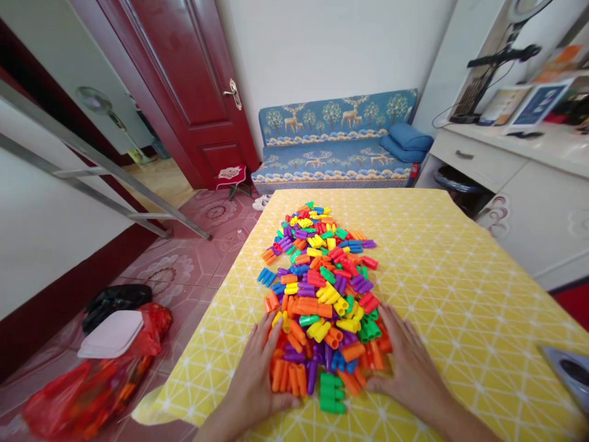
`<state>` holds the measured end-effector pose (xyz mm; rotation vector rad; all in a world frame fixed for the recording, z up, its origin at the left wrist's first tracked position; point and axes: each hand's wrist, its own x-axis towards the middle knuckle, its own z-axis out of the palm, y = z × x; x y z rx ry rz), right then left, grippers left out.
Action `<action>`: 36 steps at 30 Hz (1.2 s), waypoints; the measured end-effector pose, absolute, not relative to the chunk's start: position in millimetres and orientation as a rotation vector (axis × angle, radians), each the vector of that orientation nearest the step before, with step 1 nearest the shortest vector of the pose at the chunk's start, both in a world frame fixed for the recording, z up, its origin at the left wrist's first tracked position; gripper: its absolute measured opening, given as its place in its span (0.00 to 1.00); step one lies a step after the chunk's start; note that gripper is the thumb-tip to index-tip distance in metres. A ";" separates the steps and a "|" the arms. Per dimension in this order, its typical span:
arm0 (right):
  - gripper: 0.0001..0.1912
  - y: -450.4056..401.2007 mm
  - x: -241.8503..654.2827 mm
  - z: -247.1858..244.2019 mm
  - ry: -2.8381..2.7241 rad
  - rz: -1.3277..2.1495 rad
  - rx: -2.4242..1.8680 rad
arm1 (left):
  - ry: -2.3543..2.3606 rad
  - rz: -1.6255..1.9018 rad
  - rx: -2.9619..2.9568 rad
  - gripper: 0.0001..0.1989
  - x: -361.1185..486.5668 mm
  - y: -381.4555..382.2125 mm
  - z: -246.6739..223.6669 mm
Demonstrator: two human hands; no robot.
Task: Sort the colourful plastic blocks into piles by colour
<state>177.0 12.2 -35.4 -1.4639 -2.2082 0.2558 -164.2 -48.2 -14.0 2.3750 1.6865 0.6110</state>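
Observation:
A long heap of coloured plastic tube-shaped building pieces (317, 307) runs down the table, in orange, purple, green, red, yellow and blue. My left hand (255, 365) lies against the heap's near left side, fingers stretched out and thumb toward me. On the opposite side my right hand (405, 362) rests with its fingers spread along the pieces. Between the two thumbs lies a green piece (332, 393) at the heap's near end. Neither hand is closed around a piece.
A yellow patterned tablecloth (437, 276) covers the table. Red plastic bags (87, 393) and a pale lid (113, 333) lie on the floor at left, near a metal ladder (105, 178). A blue sofa (335, 147) stands beyond; a grey object (568, 371) sits at the table's right edge.

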 end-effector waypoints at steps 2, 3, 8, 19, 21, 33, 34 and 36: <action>0.64 30.0 157.8 -27.2 -2.149 0.371 -1.433 | 1.665 0.637 2.339 0.63 -153.6 -31.7 -15.2; 0.61 37.4 149.7 -23.8 -2.118 0.429 -1.410 | 1.646 0.654 2.322 0.64 -149.3 -23.8 -14.9; 0.48 52.6 120.3 -13.8 -1.911 0.717 -1.274 | 1.643 0.793 2.194 0.62 -132.6 1.8 -8.3; 0.47 105.1 71.2 37.0 -1.476 1.006 -1.186 | 1.449 1.120 1.994 0.51 -101.3 83.3 31.8; 0.47 124.3 70.5 50.2 -1.544 0.992 -1.124 | 1.460 1.170 1.983 0.46 -103.3 104.3 44.4; 0.39 225.9 156.3 7.2 -1.599 0.461 -1.716 | 2.087 1.197 1.684 0.36 -185.8 128.1 16.9; 0.39 225.9 159.3 2.5 -1.594 0.528 -1.751 | 2.050 1.181 1.653 0.36 -187.9 125.5 9.5; 0.37 221.1 158.4 -2.2 -1.571 0.644 -1.736 | 1.948 1.144 1.684 0.36 -184.9 121.6 -0.7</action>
